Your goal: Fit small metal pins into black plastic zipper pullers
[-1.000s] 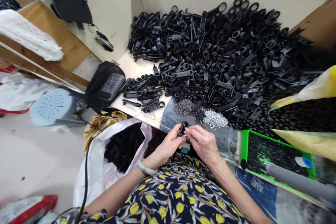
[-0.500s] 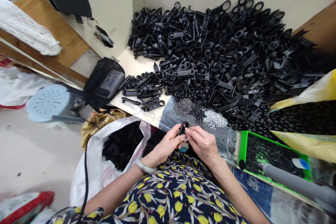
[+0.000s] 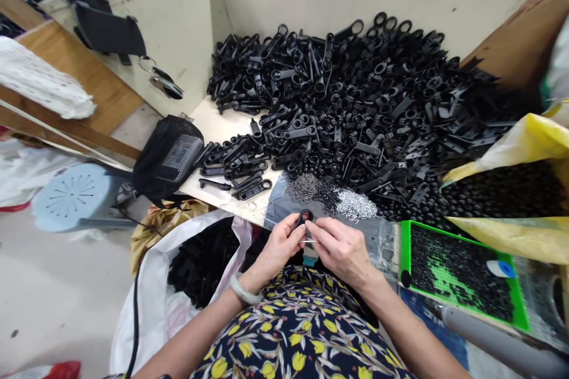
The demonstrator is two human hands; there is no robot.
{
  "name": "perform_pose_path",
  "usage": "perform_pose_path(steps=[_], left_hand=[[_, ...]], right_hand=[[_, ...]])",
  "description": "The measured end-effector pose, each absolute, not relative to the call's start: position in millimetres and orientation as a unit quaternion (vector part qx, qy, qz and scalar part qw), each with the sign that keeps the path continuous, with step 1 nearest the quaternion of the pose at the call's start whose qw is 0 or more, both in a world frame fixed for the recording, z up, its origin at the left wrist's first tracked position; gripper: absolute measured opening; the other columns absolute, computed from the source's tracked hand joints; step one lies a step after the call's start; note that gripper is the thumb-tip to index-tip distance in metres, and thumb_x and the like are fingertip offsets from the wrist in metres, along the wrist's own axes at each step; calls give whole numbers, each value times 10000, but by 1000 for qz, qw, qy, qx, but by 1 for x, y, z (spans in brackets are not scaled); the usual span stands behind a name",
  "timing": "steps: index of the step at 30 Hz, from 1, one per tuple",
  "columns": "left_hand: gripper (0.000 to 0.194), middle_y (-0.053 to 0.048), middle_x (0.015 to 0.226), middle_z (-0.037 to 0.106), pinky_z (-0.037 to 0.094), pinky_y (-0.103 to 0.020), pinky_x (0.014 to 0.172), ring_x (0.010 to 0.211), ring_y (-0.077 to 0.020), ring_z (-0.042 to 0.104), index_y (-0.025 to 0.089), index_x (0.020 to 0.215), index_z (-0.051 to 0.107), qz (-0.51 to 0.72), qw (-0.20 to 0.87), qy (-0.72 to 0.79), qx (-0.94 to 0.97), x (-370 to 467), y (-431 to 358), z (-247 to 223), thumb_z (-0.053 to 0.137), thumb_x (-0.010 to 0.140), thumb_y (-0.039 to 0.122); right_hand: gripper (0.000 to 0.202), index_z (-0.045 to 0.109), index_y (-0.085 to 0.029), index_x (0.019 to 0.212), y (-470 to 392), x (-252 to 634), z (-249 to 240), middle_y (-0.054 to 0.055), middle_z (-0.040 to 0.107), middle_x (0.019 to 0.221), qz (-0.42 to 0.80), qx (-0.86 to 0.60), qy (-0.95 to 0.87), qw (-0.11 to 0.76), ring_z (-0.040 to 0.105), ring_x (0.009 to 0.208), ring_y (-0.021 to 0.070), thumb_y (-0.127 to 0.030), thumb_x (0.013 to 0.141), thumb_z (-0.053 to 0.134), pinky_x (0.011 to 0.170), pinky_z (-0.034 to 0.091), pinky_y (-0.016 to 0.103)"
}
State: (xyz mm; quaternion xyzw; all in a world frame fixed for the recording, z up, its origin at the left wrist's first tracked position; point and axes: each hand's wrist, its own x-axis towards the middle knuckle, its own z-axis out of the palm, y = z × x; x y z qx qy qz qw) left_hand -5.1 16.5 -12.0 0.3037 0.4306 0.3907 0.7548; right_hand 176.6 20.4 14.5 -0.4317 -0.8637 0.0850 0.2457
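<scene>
My left hand (image 3: 281, 243) is closed round a black plastic part with a ring-shaped end (image 3: 304, 215), held just above the bench's front edge. Close against it, the fingers of my right hand (image 3: 340, 243) pinch a thin metal pin (image 3: 309, 241) that points left towards the left hand. Right fingertips also meet the black part near its ring. Beyond the hands lie small piles of silver pins (image 3: 355, 204) and dark grey pins (image 3: 303, 188). Several black ring-ended parts (image 3: 255, 188) rest on the bench to the left.
A large heap of black parts (image 3: 329, 83) fills the bench's back. On the right sit a green tray (image 3: 405, 243) of tiny black pieces, a yellow bag (image 3: 507, 145) and a grey rod-shaped tool (image 3: 493, 334). A white sack (image 3: 151, 275) stands at lower left; a black pouch (image 3: 169, 154) lies above it.
The view has tilted up slightly, so the bench's back wall shows more. Both hands stay together at the black part, with only small finger shifts.
</scene>
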Motion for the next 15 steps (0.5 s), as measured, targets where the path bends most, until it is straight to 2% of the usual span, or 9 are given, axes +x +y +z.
perform_pose_path(steps=[6,12,15], left_hand=[[435,37,769,485,262,-170,501,606,-67,348,193,1208,637,394,749,441,300,-7,17,-15,714,907,498],[410,22,787,531,351,-205,577,648,-91,407,179,1164,651,389,707,472,355,-9,19,-15,705,907,494],[460,45,709,487,276,-197,518,597,-84,365,175,1235,626,377,718,462,357,-10,20,-14,671,927,513]], right_hand=[[329,689,-193,1290,24,177,15,86,760,1025,76,-412,-879,229,691,841,197,-167,1011,516,755,567,327],[340,690,-221,1302,25,175,16,76,751,976,124,-418,-869,233,691,832,187,-170,1004,533,747,565,302],[342,681,-236,1303,28,180,22,69,736,1028,186,-441,-836,268,699,867,175,-176,1017,505,784,573,290]])
